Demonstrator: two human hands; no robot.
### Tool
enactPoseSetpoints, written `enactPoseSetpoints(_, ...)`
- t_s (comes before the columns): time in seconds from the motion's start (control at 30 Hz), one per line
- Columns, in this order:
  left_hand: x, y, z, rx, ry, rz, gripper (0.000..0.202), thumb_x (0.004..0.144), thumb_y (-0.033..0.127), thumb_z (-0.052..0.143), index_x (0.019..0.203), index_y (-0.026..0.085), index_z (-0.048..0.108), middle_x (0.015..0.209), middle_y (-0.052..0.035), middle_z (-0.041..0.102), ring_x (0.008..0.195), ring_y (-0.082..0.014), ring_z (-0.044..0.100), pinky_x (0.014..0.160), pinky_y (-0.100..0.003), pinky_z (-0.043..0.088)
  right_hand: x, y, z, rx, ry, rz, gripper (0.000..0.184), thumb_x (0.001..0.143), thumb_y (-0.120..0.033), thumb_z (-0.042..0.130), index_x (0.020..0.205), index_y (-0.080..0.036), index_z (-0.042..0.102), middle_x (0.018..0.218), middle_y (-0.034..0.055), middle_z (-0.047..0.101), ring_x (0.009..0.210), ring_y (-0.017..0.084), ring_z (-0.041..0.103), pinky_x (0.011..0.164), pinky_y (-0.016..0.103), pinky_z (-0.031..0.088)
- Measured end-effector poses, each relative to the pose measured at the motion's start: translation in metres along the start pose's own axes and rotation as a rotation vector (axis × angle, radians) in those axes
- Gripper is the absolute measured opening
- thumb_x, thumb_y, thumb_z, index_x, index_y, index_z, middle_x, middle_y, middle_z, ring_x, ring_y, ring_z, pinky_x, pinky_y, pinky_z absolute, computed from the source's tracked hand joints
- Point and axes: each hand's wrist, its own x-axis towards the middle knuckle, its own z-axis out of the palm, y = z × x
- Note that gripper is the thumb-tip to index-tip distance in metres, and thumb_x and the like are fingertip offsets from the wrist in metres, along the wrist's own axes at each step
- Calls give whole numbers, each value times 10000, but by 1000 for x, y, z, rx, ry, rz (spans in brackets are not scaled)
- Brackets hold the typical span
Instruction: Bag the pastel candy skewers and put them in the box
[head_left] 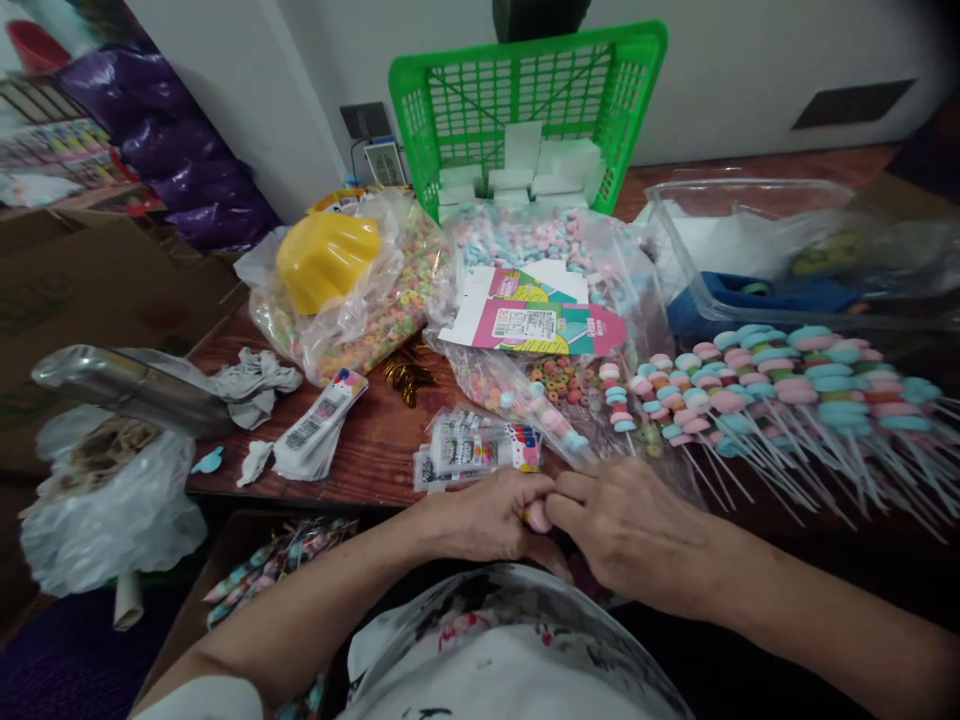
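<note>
Close to my body, at the table's front edge, both hands meet. My left hand is closed, its thumb and fingers around a pink candy. My right hand presses against the same candy with curled fingers; most of what lies between the hands is hidden. Just beyond the fingers are a candy skewer and a pile of printed plastic sleeves. Many finished skewers of pink, blue and white candies lie to the right, sticks pointing toward me.
Behind stand a bag of ring candies, a bag of pink and blue candies with a flattened printed carton on it, and a green basket. A clear tub sits right; a steel flask lies left. A box of wrapped skewers is below.
</note>
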Motion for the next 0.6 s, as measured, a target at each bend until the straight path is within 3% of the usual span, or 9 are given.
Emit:
enactPoseSetpoints(0.1,-2,1,0,-44,5,35,536,628,375,787,1095,167,623,864,18,622,801,-154,555,720,-232,464,6,1,7,84,-41,41,176,786,-106,537,907,-186,638,865,36,672,684,152,569,555,277,281)
enactPoseSetpoints(0.2,-13,-4,-8,53,142,13,859,530,369,844,1297,215,489,1048,-17,616,966,-210,545,866,-300,439,3,11,9,142,51,59,210,774,-29,483,832,-171,626,790,23,635,668,132,536,570,266,287)
enactPoseSetpoints(0.23,-17,-7,-12,77,160,-8,878,518,365,850,1303,227,483,1064,-17,609,983,-215,537,882,-307,426,1,15,7,160,96,55,217,782,-13,458,800,-163,613,753,19,612,646,124,515,569,261,287)
enactPoseSetpoints(0.33,-27,-16,-17,-24,73,-111,562,567,390,816,1055,183,628,834,28,588,790,-158,533,733,-249,434,-5,23,-4,216,175,12,264,829,1,388,767,-161,588,723,15,572,626,112,480,571,249,302)
enactPoseSetpoints(0.4,-30,-20,-14,-153,15,-176,396,601,405,788,862,148,637,669,59,490,635,-108,463,596,-206,392,-7,26,-12,230,185,-19,303,834,13,353,793,-167,594,765,26,579,670,116,497,595,243,332)
enactPoseSetpoints(0.47,-28,-22,-9,-175,60,-178,321,622,362,774,793,141,617,634,69,437,603,-88,415,562,-190,355,-7,25,-14,205,176,-12,326,817,30,337,800,-167,596,795,37,585,702,124,509,622,246,359)
enactPoseSetpoints(0.6,-19,-19,3,18,221,-109,235,640,249,756,803,143,624,689,64,506,664,-97,448,610,-193,356,-1,17,-2,175,105,12,298,792,36,387,845,-162,604,820,41,601,719,136,528,630,251,379)
